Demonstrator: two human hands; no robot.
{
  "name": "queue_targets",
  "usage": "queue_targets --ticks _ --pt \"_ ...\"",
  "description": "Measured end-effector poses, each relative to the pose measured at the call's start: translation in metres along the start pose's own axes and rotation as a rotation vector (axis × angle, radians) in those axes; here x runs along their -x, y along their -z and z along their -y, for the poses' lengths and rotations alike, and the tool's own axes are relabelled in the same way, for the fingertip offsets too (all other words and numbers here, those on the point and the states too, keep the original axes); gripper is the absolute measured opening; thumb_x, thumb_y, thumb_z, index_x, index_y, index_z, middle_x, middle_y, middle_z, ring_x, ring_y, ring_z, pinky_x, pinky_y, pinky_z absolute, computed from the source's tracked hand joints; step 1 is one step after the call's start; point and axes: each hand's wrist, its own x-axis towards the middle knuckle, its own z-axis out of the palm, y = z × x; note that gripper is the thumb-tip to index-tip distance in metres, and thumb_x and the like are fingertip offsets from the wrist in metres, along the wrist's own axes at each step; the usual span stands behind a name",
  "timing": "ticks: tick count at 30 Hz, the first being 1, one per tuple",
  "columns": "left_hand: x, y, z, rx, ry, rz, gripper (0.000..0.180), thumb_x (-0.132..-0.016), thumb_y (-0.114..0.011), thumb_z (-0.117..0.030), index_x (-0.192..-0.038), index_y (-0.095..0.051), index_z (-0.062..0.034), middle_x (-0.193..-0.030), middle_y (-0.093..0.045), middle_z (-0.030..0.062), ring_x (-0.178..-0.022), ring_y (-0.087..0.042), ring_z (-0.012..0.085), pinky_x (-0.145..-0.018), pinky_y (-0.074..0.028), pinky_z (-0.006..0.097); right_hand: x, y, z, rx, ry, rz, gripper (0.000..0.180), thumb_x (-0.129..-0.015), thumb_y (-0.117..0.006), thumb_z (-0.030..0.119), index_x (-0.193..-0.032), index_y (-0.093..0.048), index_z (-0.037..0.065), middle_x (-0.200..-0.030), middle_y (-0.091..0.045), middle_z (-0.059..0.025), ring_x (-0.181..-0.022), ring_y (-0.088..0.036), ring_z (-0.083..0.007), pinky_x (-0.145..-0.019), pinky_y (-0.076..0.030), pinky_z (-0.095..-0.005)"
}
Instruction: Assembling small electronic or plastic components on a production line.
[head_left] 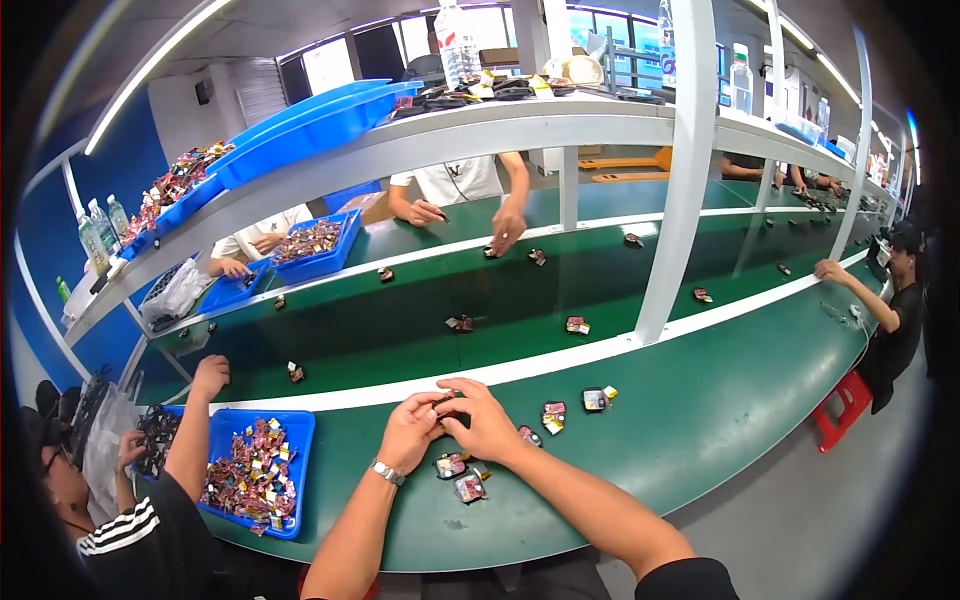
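Observation:
My left hand (408,432), with a metal-banded watch on its wrist, and my right hand (478,416) meet over the green bench. Their fingers are closed together around a small dark piece, mostly hidden by the fingers. Beneath my hands lie two small electronic assemblies, one (451,465) just under the right wrist and another (469,487) nearer me. Partly covered by my right forearm is a third assembly (530,436). Farther right sit a reddish one in a black shell (554,416) and a paler one with a yellow tab (597,399).
A blue tray (306,452) heaped with small red-and-white parts stands left. Beside it a co-worker's arm (194,440) reaches toward the conveyor (520,352), which carries scattered assemblies. A white post (678,190) rises from the rail. Other people work opposite and at right.

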Motion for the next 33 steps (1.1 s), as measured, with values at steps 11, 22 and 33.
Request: queue_targets --ticks 11,22,33 --pt "-0.001 -0.003 -0.002 -0.014 0.093 -0.062 0.028 -0.098 -0.047 -0.006 -0.126 -0.049 -0.0021 -0.117 -0.062 0.0089 -0.105 -0.061 0.0159 -0.09 -0.052 0.032 -0.008 0.014 0.01 0.219 0.26 -0.085 0.016 -0.072 -0.07 0.002 -0.086 -0.069 0.008 -0.094 -0.061 -0.0047 -0.09 -0.06 -0.0248 -0.074 -0.053 -0.0349" --pt "0.002 -0.001 -0.005 -0.034 0.09 -0.059 0.03 -0.096 -0.052 -0.005 -0.125 -0.047 0.0009 -0.116 -0.062 0.012 -0.107 -0.061 0.0204 -0.096 -0.051 0.038 -0.005 0.006 0.014 0.363 0.219 -0.025 0.018 -0.072 -0.071 0.005 -0.089 -0.066 0.007 -0.098 -0.059 -0.0048 -0.089 -0.059 -0.0251 -0.072 -0.053 -0.0348" --pt "0.003 -0.007 -0.008 -0.045 0.095 -0.052 0.028 -0.098 -0.046 -0.003 -0.126 -0.048 0.0011 -0.118 -0.062 0.0116 -0.109 -0.062 0.0196 -0.094 -0.053 0.035 -0.001 0.003 0.009 0.479 0.237 -0.038 0.018 -0.074 -0.068 0.006 -0.092 -0.067 0.008 -0.092 -0.06 -0.0027 -0.087 -0.059 -0.0223 -0.069 -0.055 -0.0329"
